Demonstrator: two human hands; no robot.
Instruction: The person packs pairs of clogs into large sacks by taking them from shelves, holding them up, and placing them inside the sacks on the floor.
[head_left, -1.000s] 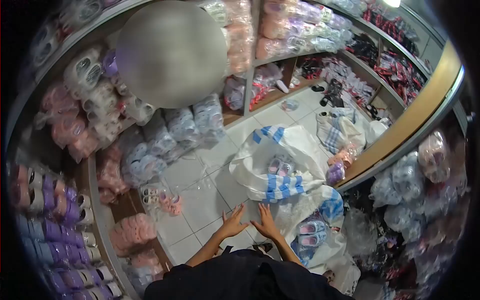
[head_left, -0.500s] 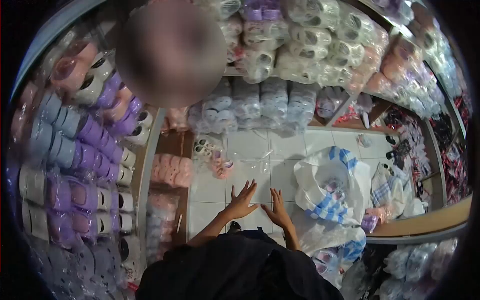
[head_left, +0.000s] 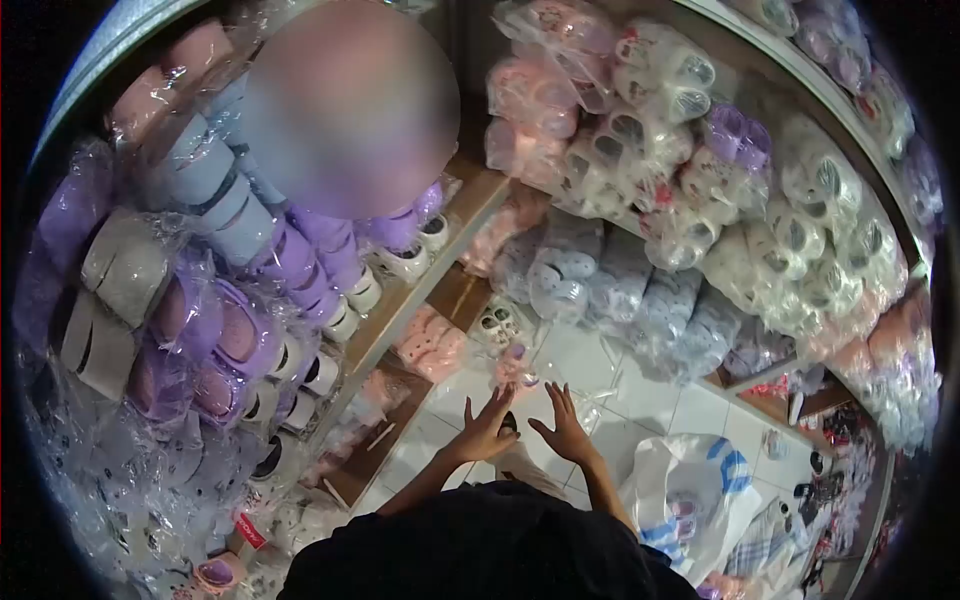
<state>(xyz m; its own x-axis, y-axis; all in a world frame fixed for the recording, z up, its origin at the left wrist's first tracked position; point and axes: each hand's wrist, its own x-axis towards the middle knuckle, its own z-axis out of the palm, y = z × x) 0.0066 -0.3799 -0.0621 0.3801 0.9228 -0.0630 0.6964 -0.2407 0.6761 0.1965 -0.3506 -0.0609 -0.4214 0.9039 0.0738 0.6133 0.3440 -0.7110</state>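
My left hand (head_left: 482, 428) is held out in front of me with its fingers spread and nothing in it. To its right, my right hand (head_left: 566, 430) is likewise empty, fingers apart. Both hover over the white tiled floor (head_left: 450, 402). Just beyond them on the floor lies a small pair of pink and purple clogs (head_left: 515, 368), and past it a white pair with dark spots (head_left: 503, 322). A foot (head_left: 510, 424) in a dark shoe shows between the hands.
Shelves on the left hold wrapped purple slippers (head_left: 215, 345) and white ones (head_left: 125, 265). Wrapped white clogs (head_left: 810, 240) fill the back shelf, above pale blue clogs (head_left: 560, 280). A white and blue plastic bag (head_left: 655, 470) with shoes inside stands at right. A blurred round patch covers the upper left.
My view has turned to the left, so the shelves and bag appear shifted to the right. Both hands stay raised and spread. A foot now shows between them.
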